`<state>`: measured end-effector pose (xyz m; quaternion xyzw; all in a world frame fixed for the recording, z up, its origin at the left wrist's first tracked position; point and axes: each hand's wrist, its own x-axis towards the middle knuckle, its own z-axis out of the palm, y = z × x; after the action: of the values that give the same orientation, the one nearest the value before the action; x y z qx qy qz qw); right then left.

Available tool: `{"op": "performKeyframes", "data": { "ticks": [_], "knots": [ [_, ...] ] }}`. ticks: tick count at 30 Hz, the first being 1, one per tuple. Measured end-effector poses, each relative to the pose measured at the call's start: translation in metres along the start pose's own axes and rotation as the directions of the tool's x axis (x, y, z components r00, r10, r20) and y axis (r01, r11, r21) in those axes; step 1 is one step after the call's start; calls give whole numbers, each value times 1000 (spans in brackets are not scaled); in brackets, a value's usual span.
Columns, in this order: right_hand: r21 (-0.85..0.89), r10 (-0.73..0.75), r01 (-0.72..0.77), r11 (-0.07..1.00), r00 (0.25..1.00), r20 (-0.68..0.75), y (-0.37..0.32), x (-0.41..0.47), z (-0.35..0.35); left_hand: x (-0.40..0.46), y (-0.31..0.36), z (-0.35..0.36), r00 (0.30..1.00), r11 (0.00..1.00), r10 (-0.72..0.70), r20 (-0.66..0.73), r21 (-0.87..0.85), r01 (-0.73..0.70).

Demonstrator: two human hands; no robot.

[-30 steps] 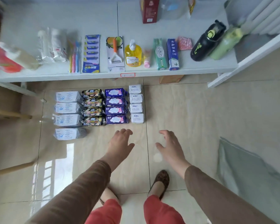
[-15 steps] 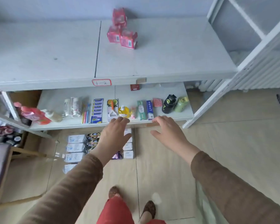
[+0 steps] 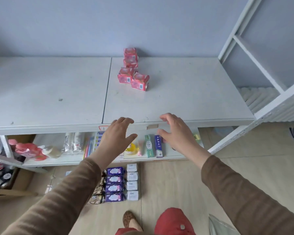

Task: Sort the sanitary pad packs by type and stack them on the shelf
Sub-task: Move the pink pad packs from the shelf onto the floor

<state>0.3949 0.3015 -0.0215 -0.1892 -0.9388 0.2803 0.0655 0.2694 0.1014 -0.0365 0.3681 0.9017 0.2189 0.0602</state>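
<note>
Several pink pad packs (image 3: pixel 133 73) stand on the white upper shelf (image 3: pixel 185 92), two of them stacked at the back. On the floor below lie rows of packs: purple packs (image 3: pixel 115 184), small white packs (image 3: pixel 132 181) and dark patterned packs (image 3: pixel 97 195), the latter partly hidden by my left sleeve. My left hand (image 3: pixel 116 136) and my right hand (image 3: pixel 176 133) hover side by side at the upper shelf's front edge. Both have spread fingers and hold nothing.
The lower shelf (image 3: pixel 58 160) carries toothpaste boxes (image 3: pixel 154 145), a yellow bottle (image 3: pixel 131 147), toothbrushes (image 3: pixel 87 146) and pink bottles (image 3: pixel 29 150). A white rack frame (image 3: pixel 261 65) stands at the right. A cardboard box (image 3: pixel 19 180) sits at the left. My feet are on the tiled floor.
My view has lifted from the floor packs to the upper shelf. Both empty hands have risen from above the floor to the upper shelf's front edge.
</note>
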Motion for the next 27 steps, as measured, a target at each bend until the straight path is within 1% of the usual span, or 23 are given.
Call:
{"op": "performKeyframes", "data": {
  "ticks": [4, 7, 10, 14, 17, 19, 21, 24, 27],
  "knots": [
    [56, 61, -61, 997, 998, 7, 7, 49, 0, 40, -14, -10, 999, 999, -33, -9, -42, 33],
    [111, 112, -113, 987, 994, 10, 11, 106, 1, 74, -32, -18, 997, 995, -81, -13, -60, 81],
    [124, 132, -136, 983, 990, 40, 15, 170, 8, 113, -51, -22, 990, 987, -131, -49, -97, 126],
    [161, 183, -194, 968, 980, 83, 20, 238, 20, 174, -71, -24, 960, 942, -269, -74, -227, 247],
    [188, 183, -211, 959, 971, 155, 24, 273, 28, 224, -88, -25, 927, 895, -365, -89, -308, 323],
    [183, 171, -206, 961, 966, 191, 26, 288, 33, 257, -99, -24, 907, 871, -408, -99, -339, 355],
    [160, 146, -181, 970, 967, 209, 27, 298, 37, 285, -108, -22, 897, 852, -435, -76, -358, 383],
    [120, 82, -109, 987, 973, 214, 29, 305, 43, 313, -115, -15, 908, 849, -420, 7, -350, 395],
    [103, -4, -18, 995, 978, 209, 31, 307, 49, 318, -122, -8, 914, 863, -396, 92, -302, 405]
  ]
}}
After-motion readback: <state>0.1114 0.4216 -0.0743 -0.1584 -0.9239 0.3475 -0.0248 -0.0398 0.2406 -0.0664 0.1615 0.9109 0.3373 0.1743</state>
